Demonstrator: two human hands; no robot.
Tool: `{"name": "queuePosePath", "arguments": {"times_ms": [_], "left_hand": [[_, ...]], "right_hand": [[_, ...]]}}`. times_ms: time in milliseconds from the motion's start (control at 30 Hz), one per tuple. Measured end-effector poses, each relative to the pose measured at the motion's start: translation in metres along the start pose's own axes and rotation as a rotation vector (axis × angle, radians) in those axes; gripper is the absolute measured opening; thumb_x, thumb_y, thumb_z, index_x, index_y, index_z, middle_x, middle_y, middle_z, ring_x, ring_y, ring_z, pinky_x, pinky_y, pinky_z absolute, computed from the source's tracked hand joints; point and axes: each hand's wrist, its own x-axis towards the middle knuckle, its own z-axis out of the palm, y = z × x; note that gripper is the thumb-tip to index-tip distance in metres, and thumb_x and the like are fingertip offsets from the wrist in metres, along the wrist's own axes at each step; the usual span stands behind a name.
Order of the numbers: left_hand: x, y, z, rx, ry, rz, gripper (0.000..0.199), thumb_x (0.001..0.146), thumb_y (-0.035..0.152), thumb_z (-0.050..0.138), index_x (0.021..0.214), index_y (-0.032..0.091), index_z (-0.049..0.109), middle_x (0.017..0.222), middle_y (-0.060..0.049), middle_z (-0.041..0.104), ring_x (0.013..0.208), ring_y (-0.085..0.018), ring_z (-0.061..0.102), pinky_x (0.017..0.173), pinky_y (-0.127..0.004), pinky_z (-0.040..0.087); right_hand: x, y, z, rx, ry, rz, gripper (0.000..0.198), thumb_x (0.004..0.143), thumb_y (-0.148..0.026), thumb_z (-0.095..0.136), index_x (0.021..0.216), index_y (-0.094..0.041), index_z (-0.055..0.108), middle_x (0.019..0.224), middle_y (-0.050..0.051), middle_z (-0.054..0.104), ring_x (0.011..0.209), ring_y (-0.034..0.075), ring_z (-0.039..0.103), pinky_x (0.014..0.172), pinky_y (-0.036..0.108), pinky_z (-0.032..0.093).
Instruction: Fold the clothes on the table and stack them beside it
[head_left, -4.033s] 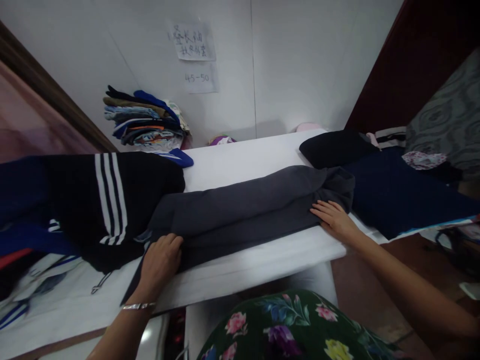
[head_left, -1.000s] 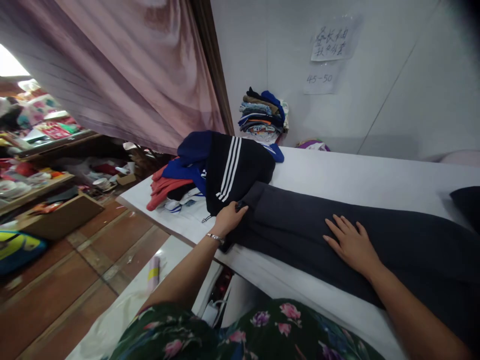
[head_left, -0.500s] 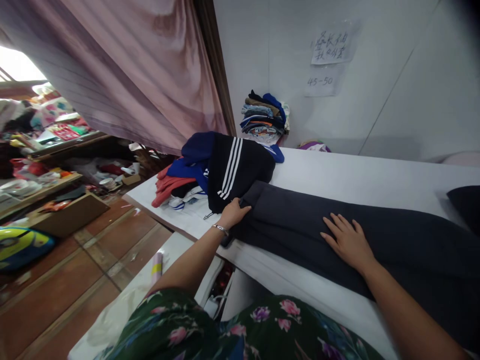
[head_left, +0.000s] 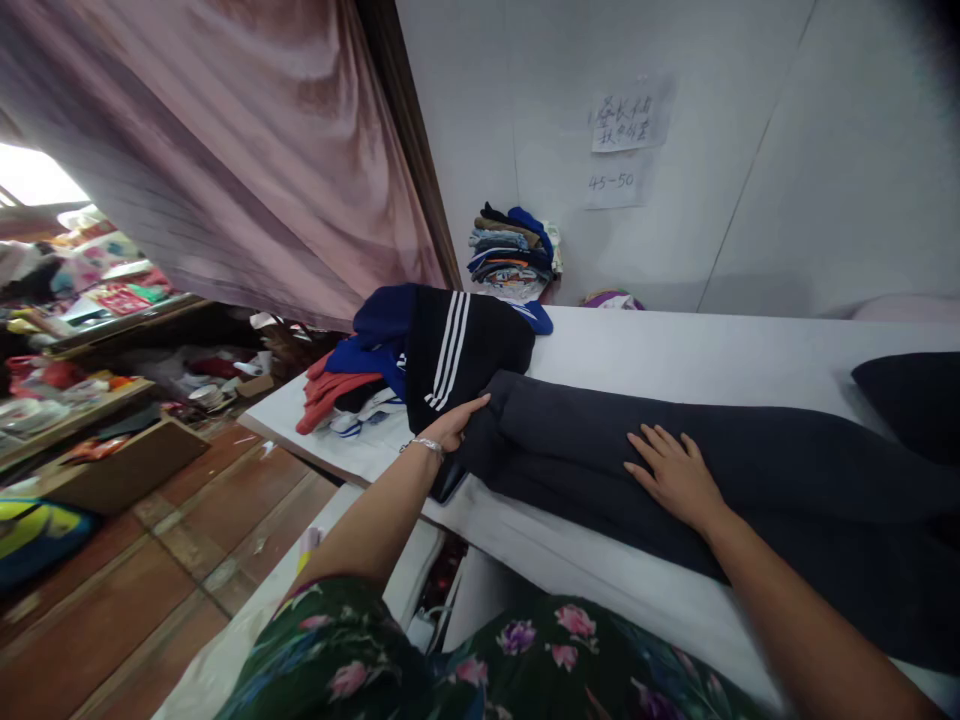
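A long dark grey garment [head_left: 577,430] lies stretched over the white table, from the middle to the right edge of the view. Its exact kind is hard to tell. At its left end, my left hand [head_left: 452,425] is closed on the folded edge, thumb on top and the other fingers mostly hidden. My right hand [head_left: 675,475] rests flat on the cloth farther right, fingers spread. Just beyond my left hand is a black garment with three white stripes [head_left: 450,350], on top of blue and red clothes [head_left: 337,385].
A stack of folded clothes [head_left: 510,250] stands at the back against the wall. A black piece of cloth [head_left: 907,405] lies at the right. The white table [head_left: 675,350] ends on the left above a tiled floor [head_left: 187,530]. A pink curtain [head_left: 300,150] hangs at left.
My left hand has shifted its hold at the garment's left end, its thumb now stretched along the edge. My right hand stays flat on the cloth. The view has turned slightly.
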Motion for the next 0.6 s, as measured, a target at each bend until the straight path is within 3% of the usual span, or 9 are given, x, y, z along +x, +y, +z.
{"name": "queuePosePath", "arguments": {"times_ms": [100,200,300,367,500,600], "left_hand": [[0.008,0.008,0.004,0.089,0.013,-0.108,0.046,0.074,0.057,0.066,0.086,0.013,0.070,0.070,-0.013,0.073,0.063,-0.028,0.070,0.066,-0.042,0.058],[0.009,0.012,0.013,0.195,0.113,-0.112,0.034,0.078,0.045,0.065,0.085,0.012,0.069,0.065,-0.013,0.071,0.055,-0.027,0.067,0.061,-0.042,0.058],[-0.001,0.016,0.023,0.202,0.151,0.123,0.018,0.075,0.026,0.066,0.087,0.012,0.067,0.065,-0.010,0.071,0.053,-0.025,0.066,0.060,-0.041,0.057],[-0.012,0.022,0.032,0.178,0.112,0.261,0.017,0.073,0.018,0.066,0.090,0.014,0.066,0.069,-0.008,0.072,0.057,-0.023,0.068,0.062,-0.037,0.057],[-0.038,0.044,0.058,0.200,0.007,0.374,0.018,0.071,0.016,0.067,0.088,0.014,0.066,0.072,-0.007,0.073,0.058,-0.020,0.068,0.062,-0.033,0.057],[-0.055,0.062,0.084,0.277,-0.066,0.455,0.021,0.068,0.016,0.069,0.088,0.013,0.066,0.072,-0.008,0.072,0.058,-0.021,0.067,0.060,-0.034,0.056]], "right_hand": [[0.000,0.000,0.001,0.005,0.004,0.009,0.055,0.095,-0.051,0.029,0.136,-0.022,0.052,0.142,0.012,0.049,0.133,0.030,0.040,0.106,0.053,0.028],[0.001,-0.001,0.001,0.022,0.000,0.014,0.055,0.095,-0.051,0.030,0.135,-0.022,0.053,0.142,0.012,0.049,0.133,0.030,0.040,0.107,0.053,0.028],[0.002,-0.003,0.000,0.047,-0.001,0.023,0.054,0.095,-0.050,0.032,0.136,-0.022,0.052,0.142,0.012,0.049,0.134,0.031,0.039,0.108,0.054,0.026],[0.000,-0.003,0.000,0.066,-0.002,0.029,0.053,0.094,-0.049,0.034,0.138,-0.023,0.050,0.143,0.013,0.048,0.134,0.031,0.039,0.108,0.054,0.025],[0.001,-0.003,-0.005,0.162,-0.021,0.060,0.058,0.091,-0.048,0.042,0.144,-0.024,0.041,0.145,0.012,0.045,0.136,0.032,0.036,0.110,0.057,0.022],[0.016,-0.006,-0.017,0.395,0.028,0.100,0.061,0.089,-0.045,0.045,0.145,-0.023,0.038,0.150,0.011,0.038,0.141,0.029,0.028,0.113,0.056,0.017]]}}
